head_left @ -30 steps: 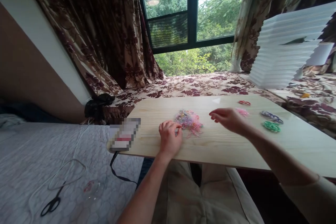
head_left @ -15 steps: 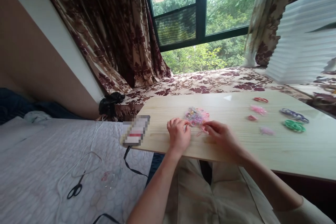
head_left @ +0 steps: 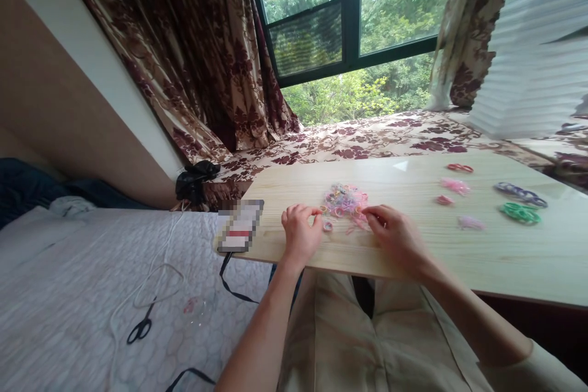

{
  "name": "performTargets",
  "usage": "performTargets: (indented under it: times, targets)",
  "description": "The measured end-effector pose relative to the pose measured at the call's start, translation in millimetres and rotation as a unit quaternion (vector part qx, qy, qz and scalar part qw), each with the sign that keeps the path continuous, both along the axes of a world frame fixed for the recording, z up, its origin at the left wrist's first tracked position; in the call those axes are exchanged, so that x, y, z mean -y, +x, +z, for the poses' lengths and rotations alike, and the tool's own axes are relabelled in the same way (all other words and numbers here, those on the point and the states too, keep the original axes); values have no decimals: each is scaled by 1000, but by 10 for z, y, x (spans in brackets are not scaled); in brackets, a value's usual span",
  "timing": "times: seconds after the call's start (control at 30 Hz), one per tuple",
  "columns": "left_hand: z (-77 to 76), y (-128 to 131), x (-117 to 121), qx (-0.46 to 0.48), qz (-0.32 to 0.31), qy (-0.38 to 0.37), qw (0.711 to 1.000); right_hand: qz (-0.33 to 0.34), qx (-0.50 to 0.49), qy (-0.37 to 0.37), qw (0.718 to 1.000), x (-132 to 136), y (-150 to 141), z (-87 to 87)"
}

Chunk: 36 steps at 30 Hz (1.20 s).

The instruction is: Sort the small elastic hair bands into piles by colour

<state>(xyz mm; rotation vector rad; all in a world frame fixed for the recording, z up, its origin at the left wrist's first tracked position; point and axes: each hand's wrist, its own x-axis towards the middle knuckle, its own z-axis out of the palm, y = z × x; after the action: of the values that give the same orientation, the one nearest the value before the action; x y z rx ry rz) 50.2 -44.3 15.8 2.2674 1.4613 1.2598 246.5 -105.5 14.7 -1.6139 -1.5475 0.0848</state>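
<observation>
A heap of small coloured elastic bands [head_left: 345, 199] lies on a pale wooden board [head_left: 413, 245] across my lap. My left hand [head_left: 299, 233] rests on the board at the heap's left edge, fingers curled, fingertips by a single loose band [head_left: 327, 226]. My right hand [head_left: 399, 236] sits at the heap's right edge, fingers pinched at the bands. Sorted little groups lie to the right: red [head_left: 460, 168], pink [head_left: 454, 185], a small red one [head_left: 443, 200], pale pink [head_left: 470, 222], purple [head_left: 520, 192] and green [head_left: 520, 213].
A phone [head_left: 241, 225] lies on the board's left corner, with a dark strap hanging below. Scissors [head_left: 140, 328] and a white cord lie on the quilted bed at the left. A patterned window seat, curtains and a stack of white sheets [head_left: 533, 67] stand behind.
My right hand came back from the sorted groups on the right to the heap. A small red group and a pale pink group now show on the board. The view shifted slightly.
</observation>
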Motion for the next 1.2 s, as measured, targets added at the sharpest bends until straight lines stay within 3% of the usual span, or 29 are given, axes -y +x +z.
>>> performTargets:
  times: [0.2, 0.57, 0.93, 1.2]
  targets:
    - [-31, -118, 58, -33, -5, -33, 999, -61, 32, -49, 996, 28, -11, 8]
    - [32, -101, 114, -106, -66, -48, 991, -54, 21, -69, 996, 41, -24, 24]
    - [117, 244, 188, -123, -117, -29, 985, -32, -4, -62, 998, 74, 60, -5]
    - [70, 473, 164, -136, -133, -19, 982, -20, 100, -85, 991, 130, 34, 11]
